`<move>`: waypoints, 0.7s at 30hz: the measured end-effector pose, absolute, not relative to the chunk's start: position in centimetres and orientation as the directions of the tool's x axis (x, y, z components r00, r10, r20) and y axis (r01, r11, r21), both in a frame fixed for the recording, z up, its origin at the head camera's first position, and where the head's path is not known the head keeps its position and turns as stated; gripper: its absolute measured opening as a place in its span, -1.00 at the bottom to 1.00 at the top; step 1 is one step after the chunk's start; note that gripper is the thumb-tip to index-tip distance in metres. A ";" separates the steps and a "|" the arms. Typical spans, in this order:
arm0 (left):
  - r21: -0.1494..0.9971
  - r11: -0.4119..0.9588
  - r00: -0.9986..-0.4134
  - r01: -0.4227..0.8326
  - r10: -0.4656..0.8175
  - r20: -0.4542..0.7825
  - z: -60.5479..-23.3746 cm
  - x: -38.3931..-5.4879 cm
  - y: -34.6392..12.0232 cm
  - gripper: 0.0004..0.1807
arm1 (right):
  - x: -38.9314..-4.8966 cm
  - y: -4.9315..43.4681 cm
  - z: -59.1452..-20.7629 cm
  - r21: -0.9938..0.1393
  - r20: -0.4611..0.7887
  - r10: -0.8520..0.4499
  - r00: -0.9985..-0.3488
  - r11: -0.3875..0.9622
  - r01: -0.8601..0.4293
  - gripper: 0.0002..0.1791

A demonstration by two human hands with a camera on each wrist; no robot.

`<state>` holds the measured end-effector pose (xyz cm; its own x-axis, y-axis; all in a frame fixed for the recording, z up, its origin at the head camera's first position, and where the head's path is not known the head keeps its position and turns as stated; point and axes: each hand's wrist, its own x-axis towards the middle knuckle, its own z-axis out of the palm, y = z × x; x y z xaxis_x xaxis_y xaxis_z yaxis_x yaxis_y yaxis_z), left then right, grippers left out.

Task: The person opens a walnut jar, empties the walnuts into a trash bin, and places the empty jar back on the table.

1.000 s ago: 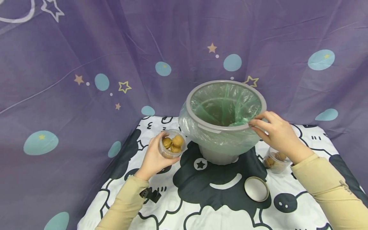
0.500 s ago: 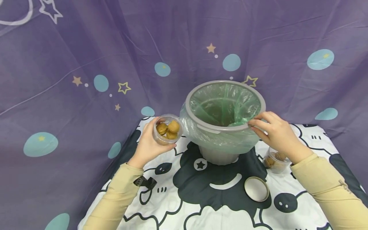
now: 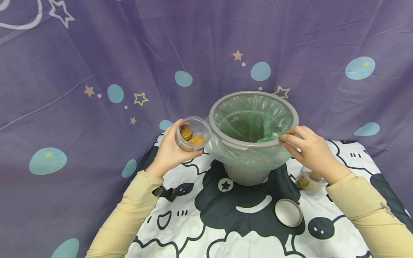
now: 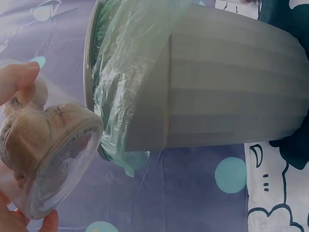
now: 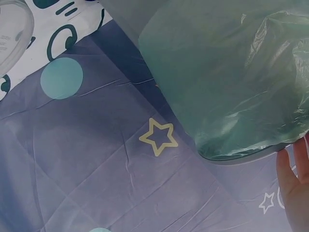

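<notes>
My left hand [image 3: 169, 150] grips a clear plastic jar [image 3: 199, 126] and holds it tilted, just left of the trash can [image 3: 246, 175]. Inside lie several brown, round, nut-like pieces [image 3: 197, 140]; in the left wrist view they crowd near the base of the jar [image 4: 72, 159]. A green plastic bag [image 3: 258, 154] lines the can and hangs over its grey rim. My right hand [image 3: 309, 147] pinches the rim at its right front, thumb below and fingers above. The right wrist view shows only some fingertips [image 5: 300, 162] touching the rim.
A second clear jar [image 3: 311, 182] with brown pieces stands right of the can, partly behind the right forearm. A round lid [image 3: 288, 213] lies on the patterned cloth [image 3: 248, 247] in front. A purple curtain [image 3: 206, 36] hangs behind.
My left hand has raised the jar, swinging it left and then back right toward the rim, and the pieces have shifted inside. The right hand stays at the rim.
</notes>
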<state>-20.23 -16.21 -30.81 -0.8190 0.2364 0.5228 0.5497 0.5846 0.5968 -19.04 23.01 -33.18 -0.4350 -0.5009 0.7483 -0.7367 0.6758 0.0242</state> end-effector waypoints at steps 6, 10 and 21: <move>0.574 0.597 -0.812 0.560 0.257 0.524 -29.7 -21.1 -15.7 0.05 | -19.1 23.0 -33.2 0.033 0.761 -0.497 -0.417 0.672 -0.740 -0.52; 0.571 0.610 -0.821 0.550 0.271 0.502 -29.1 -21.9 -15.3 0.03 | -19.2 23.0 -33.5 0.050 0.783 -0.488 -0.384 0.666 -0.745 -0.51; 0.530 0.672 -0.841 0.518 0.286 0.459 -27.9 -23.5 -14.2 0.07 | -19.3 22.9 -33.6 0.041 0.791 -0.481 -0.379 0.660 -0.750 -0.49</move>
